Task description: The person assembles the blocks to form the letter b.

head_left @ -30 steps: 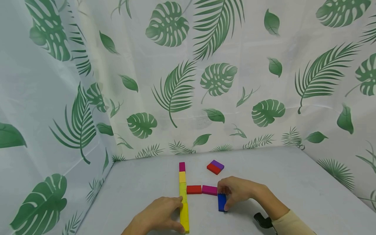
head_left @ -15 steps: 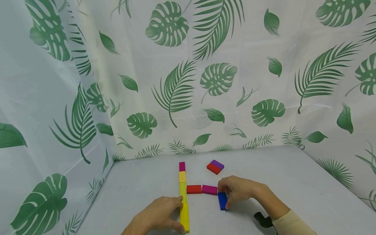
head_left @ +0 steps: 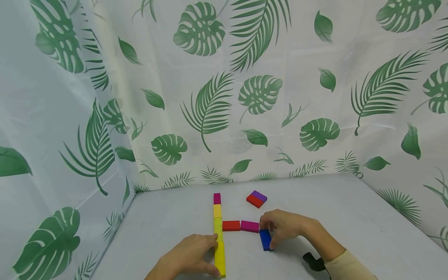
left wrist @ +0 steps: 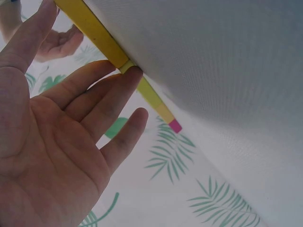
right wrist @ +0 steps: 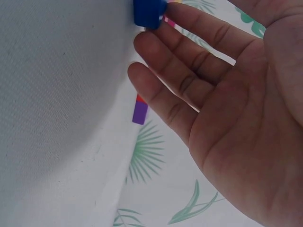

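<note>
In the head view my left hand (head_left: 190, 252) rests along the left side of a yellow block (head_left: 219, 259). Its thumb lies by the near end, and fairly straight fingertips touch where a lighter yellow block (head_left: 218, 225) joins on. My right hand (head_left: 287, 224) pinches a blue block (head_left: 265, 239) lengthwise, fingers at its far end and thumb at the near one. That block lies slightly slanted, its far end by a magenta block (head_left: 249, 226). A red block (head_left: 231, 226) links the magenta one to the yellow row. The right wrist view shows only part of the blue block (right wrist: 147, 14).
The row continues with an orange-yellow block (head_left: 217, 210) and a magenta end block (head_left: 217, 198). Farther back, a red block (head_left: 255, 200) and a purple block (head_left: 259, 195) lie side by side. Leaf-printed curtains (head_left: 245, 155) surround the white table (head_left: 168, 214). A black object (head_left: 313, 263) sits beside the right sleeve.
The blue block's near end has swung slightly right and away under my right hand, so it now stands at a slant. My left hand and the other blocks have not moved.
</note>
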`<state>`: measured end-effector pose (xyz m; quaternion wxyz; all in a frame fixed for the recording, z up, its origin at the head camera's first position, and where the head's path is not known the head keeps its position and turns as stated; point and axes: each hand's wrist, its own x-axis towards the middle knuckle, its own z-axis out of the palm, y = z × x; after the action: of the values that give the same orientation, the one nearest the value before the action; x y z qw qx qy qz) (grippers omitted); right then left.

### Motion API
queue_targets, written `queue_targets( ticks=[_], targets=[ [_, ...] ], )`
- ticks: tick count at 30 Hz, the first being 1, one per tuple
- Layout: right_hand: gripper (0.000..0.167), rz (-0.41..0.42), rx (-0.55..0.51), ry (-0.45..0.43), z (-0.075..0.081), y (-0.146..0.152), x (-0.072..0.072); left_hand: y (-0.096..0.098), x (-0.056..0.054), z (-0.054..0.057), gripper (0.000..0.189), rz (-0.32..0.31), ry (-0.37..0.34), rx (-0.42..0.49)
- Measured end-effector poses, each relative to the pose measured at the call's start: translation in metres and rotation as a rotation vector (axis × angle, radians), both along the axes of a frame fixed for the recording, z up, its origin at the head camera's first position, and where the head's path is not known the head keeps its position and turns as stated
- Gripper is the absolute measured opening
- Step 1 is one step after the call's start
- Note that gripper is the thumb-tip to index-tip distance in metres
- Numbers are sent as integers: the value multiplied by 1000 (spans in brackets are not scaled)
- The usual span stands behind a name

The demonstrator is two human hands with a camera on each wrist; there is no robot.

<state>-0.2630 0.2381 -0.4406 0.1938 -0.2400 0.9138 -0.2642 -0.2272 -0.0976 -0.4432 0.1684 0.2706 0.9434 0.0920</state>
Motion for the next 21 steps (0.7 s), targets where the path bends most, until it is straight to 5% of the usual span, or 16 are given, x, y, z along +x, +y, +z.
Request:
queue_targets(
  ticks=[21],
  targets=[
    [41, 1, 16, 11, -1, 0, -1, -1, 1, 1, 65, -20, 17, -3]
  ],
)
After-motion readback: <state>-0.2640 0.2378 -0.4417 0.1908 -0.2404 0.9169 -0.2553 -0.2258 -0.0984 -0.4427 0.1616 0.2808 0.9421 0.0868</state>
